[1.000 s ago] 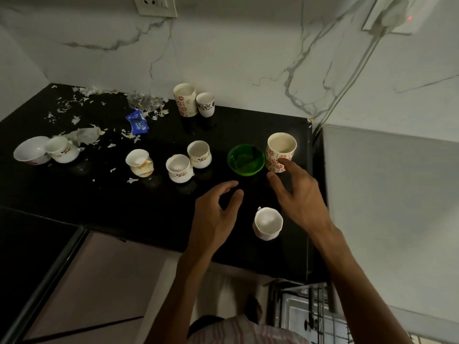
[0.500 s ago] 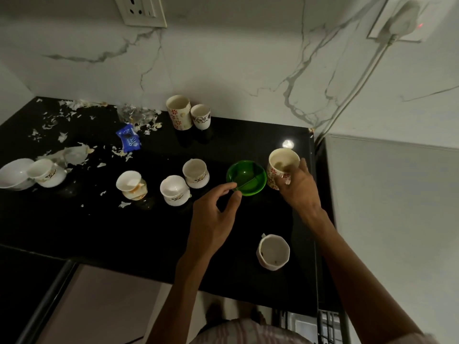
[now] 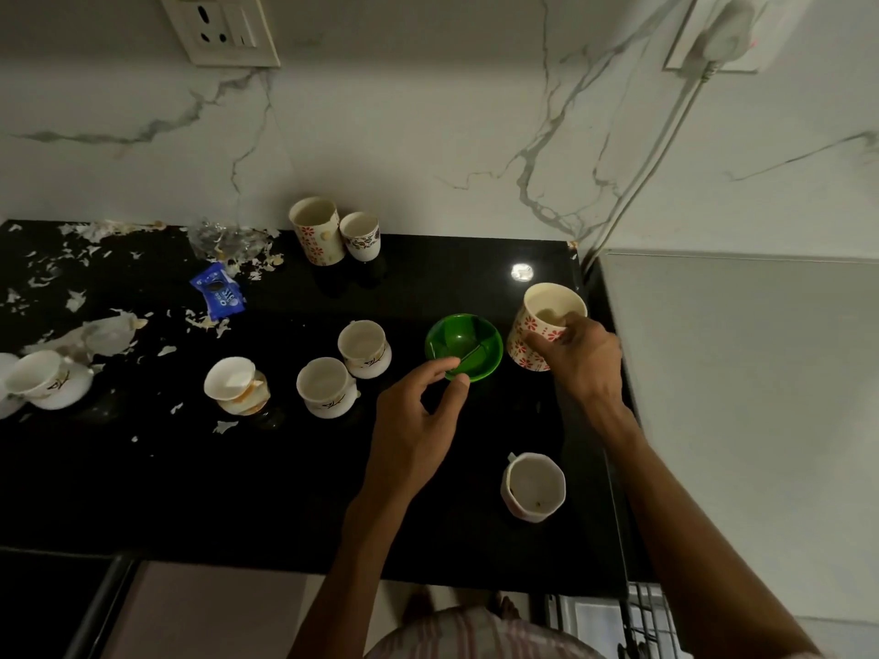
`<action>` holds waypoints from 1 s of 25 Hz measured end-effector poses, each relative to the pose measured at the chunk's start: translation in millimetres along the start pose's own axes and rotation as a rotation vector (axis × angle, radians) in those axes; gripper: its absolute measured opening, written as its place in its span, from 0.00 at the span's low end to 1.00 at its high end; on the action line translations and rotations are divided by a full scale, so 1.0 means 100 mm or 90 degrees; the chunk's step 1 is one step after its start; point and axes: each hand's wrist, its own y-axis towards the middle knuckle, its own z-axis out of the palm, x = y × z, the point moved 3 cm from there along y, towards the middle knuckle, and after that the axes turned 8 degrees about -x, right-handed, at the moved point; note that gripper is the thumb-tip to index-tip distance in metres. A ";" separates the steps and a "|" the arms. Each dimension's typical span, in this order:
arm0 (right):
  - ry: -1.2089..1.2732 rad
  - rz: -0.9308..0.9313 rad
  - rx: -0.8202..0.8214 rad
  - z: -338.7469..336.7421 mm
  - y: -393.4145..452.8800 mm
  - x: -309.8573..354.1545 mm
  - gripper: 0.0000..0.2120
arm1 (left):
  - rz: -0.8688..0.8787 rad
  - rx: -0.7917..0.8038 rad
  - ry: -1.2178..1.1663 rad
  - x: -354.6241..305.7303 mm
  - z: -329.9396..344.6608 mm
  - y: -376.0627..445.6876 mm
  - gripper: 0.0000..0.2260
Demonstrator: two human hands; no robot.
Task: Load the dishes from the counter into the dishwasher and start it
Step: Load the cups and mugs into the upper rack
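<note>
A black counter [image 3: 142, 492] holds the dishes. My right hand [image 3: 582, 361] grips a tall cream mug with red flowers [image 3: 540, 316] at the counter's right edge; the mug tilts slightly. A green bowl [image 3: 468, 337] sits just left of it, with a thin utensil inside. My left hand [image 3: 416, 416] pinches the bowl's near rim between thumb and forefinger. A white octagonal cup [image 3: 532, 487] stands near the front, below my right wrist.
Two white cups [image 3: 364, 349] [image 3: 326, 387] and a tilted stained cup [image 3: 235, 385] sit left of the bowl. More cups are at the back [image 3: 316, 230] and far left [image 3: 43, 385]. A blue wrapper [image 3: 216, 290] and peel scraps litter the left. A wire rack [image 3: 651, 620] shows bottom right.
My right hand reached the flowered mug and closed round it. My left hand moved forward to the green bowl's rim. The camera moved closer to the counter.
</note>
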 end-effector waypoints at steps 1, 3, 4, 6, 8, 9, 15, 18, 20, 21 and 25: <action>0.003 -0.005 -0.007 -0.09 -0.05 0.07 0.25 | 0.003 0.011 -0.001 -0.02 0.01 0.00 0.14; 0.016 -0.018 0.006 -0.26 -0.19 0.24 0.24 | 0.002 0.039 -0.005 -0.05 0.04 0.00 0.17; 0.033 -0.027 0.022 -0.34 -0.28 0.33 0.23 | -0.003 0.054 -0.007 -0.06 0.06 0.01 0.20; 0.070 -0.046 0.045 -0.47 -0.50 0.51 0.21 | 0.011 0.089 -0.020 -0.09 0.07 0.01 0.26; 0.095 -0.063 0.061 -0.53 -0.72 0.65 0.19 | 0.035 0.117 -0.040 -0.13 0.09 -0.03 0.32; 0.105 -0.070 0.067 -0.54 -0.83 0.72 0.18 | 0.042 0.121 -0.051 -0.14 0.10 -0.04 0.35; 0.114 -0.200 0.048 -0.49 -1.32 1.06 0.16 | 0.052 0.032 -0.028 -0.02 -0.04 -0.04 0.23; 0.203 -0.181 0.115 -0.48 -1.38 1.05 0.24 | -0.072 0.062 -0.209 0.07 -0.10 -0.07 0.35; 0.244 -0.158 0.137 -0.47 -1.42 0.99 0.27 | -0.100 0.077 -0.261 0.11 -0.13 -0.07 0.37; 0.258 -0.147 0.144 -0.46 -1.45 0.95 0.27 | -0.101 0.089 -0.281 0.11 -0.14 -0.09 0.35; 0.298 -0.100 0.151 -0.47 -1.60 0.79 0.27 | -0.153 0.150 -0.350 0.13 -0.13 -0.14 0.30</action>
